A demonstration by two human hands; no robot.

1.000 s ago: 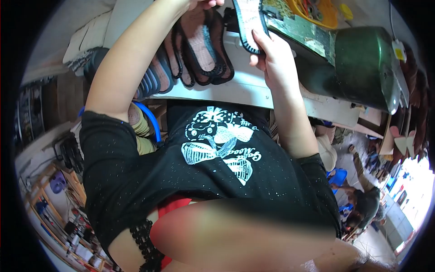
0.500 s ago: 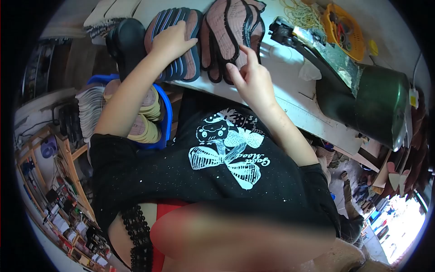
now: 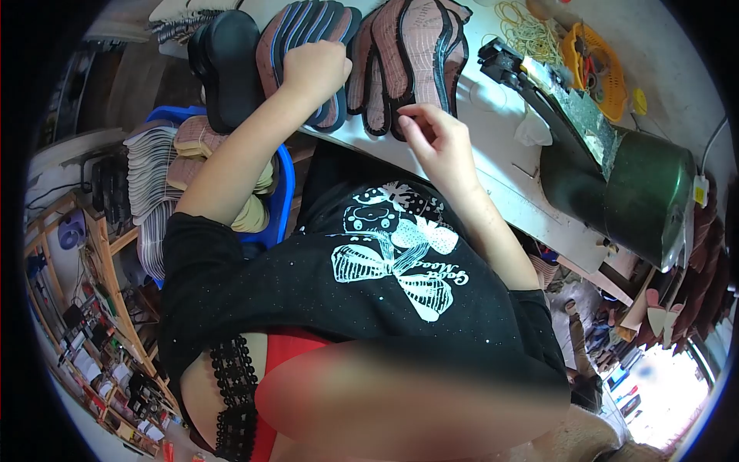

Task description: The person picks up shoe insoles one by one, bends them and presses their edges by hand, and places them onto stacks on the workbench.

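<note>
My left hand [image 3: 315,71] lies over a row of overlapping pink insoles [image 3: 332,108] with dark and blue edging. Its fingers are curled over them, with the tips hidden behind the hand. On its right, my right hand [image 3: 440,146] is at the near end of a second group of pink insoles [image 3: 431,58] with black trim. The thumb and index finger are drawn close together at an insole's edge; what is between them is too small to make out. Black soles [image 3: 235,73] stand left of my left hand.
A green machine [image 3: 647,192] with a long arm stands on the white table [image 3: 500,173] at right. Behind are an orange basket [image 3: 612,81] and tangled yellowish bands [image 3: 523,31]. A blue crate [image 3: 283,200] holding insole pieces is at lower left.
My left hand has gone from fingers spread on the insoles to a curled hand. The right index finger, stretched out before, has bent toward the thumb. The whole view has shifted slightly.
</note>
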